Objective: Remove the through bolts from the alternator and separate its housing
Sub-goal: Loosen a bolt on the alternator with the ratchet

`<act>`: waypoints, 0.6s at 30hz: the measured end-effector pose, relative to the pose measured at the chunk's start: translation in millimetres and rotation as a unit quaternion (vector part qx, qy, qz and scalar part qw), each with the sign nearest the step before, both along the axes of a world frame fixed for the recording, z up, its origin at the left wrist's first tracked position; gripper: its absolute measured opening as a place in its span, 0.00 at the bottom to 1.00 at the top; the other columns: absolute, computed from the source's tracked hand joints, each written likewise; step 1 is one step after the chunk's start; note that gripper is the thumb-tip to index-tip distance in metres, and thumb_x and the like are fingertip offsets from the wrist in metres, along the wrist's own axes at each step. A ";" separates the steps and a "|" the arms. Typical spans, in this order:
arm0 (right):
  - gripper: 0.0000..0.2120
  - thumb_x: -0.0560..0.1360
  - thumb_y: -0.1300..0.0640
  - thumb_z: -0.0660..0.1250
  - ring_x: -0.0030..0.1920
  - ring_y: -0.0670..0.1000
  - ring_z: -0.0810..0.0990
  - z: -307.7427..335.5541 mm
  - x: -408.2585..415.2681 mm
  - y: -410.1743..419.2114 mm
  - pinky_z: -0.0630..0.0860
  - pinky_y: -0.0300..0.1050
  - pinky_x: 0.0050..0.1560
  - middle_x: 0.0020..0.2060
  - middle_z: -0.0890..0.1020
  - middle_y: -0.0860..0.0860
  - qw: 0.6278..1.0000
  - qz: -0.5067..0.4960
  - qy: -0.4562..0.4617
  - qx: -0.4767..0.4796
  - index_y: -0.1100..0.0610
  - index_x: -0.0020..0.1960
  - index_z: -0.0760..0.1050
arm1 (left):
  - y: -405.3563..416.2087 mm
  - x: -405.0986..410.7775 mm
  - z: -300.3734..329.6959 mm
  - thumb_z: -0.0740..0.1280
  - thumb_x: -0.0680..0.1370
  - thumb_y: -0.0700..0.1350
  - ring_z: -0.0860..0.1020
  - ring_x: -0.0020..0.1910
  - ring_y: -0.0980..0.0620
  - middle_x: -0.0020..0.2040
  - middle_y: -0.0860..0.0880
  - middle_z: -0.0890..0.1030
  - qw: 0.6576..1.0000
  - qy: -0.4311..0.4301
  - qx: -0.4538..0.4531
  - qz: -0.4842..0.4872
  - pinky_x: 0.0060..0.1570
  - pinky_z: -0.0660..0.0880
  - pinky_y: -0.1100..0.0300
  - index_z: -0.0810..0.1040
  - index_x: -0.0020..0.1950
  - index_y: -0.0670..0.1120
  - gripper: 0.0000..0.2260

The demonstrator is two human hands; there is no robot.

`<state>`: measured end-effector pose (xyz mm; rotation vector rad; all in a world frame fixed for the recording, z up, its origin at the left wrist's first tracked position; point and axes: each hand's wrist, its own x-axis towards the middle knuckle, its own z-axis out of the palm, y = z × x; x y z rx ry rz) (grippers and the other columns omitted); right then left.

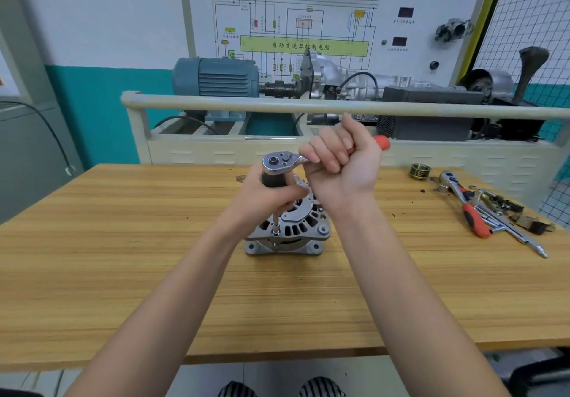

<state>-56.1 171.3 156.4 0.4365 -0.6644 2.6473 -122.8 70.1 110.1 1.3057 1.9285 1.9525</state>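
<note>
A silver alternator (296, 233) stands on the wooden table (123, 257), its slotted rear housing facing up. A ratchet wrench (279, 160) with an orange handle sits above it on a long extension with a socket (275, 227), which reaches down onto a through bolt at the housing's front left rim. My left hand (265, 199) grips the dark upper part of the extension just under the ratchet head. Around the ratchet handle curls my right hand (342, 162), and the handle's orange end (382, 143) sticks out to the right of it.
At the table's right lie a pulley (420, 170), a second orange-handled ratchet (462, 202), a long metal bar (518, 236) and small loose parts. Behind the table stands a training bench with a beige rail (277, 105), a blue motor (216, 77) and a gearbox.
</note>
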 end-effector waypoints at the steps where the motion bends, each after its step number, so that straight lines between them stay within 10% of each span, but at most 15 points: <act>1: 0.26 0.79 0.58 0.53 0.16 0.45 0.57 4.4 -3.1 4.3 0.60 0.37 0.22 0.16 0.59 0.47 0.999 0.036 -0.017 0.008 0.54 0.22 0.61 | -1.9 -1.1 1.8 0.69 0.67 0.39 0.65 0.21 0.53 0.21 0.48 0.68 0.999 0.011 -0.021 -0.026 0.26 0.65 0.66 0.71 0.23 0.50 0.15; 5: 0.26 0.79 0.58 0.54 0.15 0.45 0.58 14.0 -9.3 11.2 0.58 0.37 0.21 0.16 0.60 0.47 0.993 0.106 -0.049 0.023 0.55 0.22 0.61 | 0.3 0.9 2.0 0.69 0.67 0.41 0.63 0.21 0.55 0.20 0.53 0.66 0.998 0.009 -0.047 -0.043 0.25 0.62 0.66 0.68 0.21 0.51 0.17; 13: 0.26 0.81 0.59 0.51 0.19 0.47 0.59 -18.9 11.8 -26.9 0.66 0.40 0.26 0.18 0.60 0.48 0.987 -0.143 0.074 -0.016 0.53 0.24 0.61 | 18.5 8.7 -2.8 0.65 0.69 0.30 0.62 0.23 0.55 0.22 0.53 0.65 0.978 -0.087 0.088 0.166 0.25 0.60 0.62 0.64 0.26 0.48 0.18; 18: 0.26 0.81 0.59 0.51 0.19 0.46 0.59 -13.1 8.8 -22.7 0.65 0.40 0.26 0.18 0.60 0.48 0.989 -0.127 0.078 0.009 0.53 0.23 0.62 | 12.8 5.8 0.3 0.67 0.69 0.31 0.64 0.21 0.56 0.21 0.54 0.67 0.988 -0.075 0.039 0.128 0.25 0.61 0.64 0.66 0.26 0.47 0.18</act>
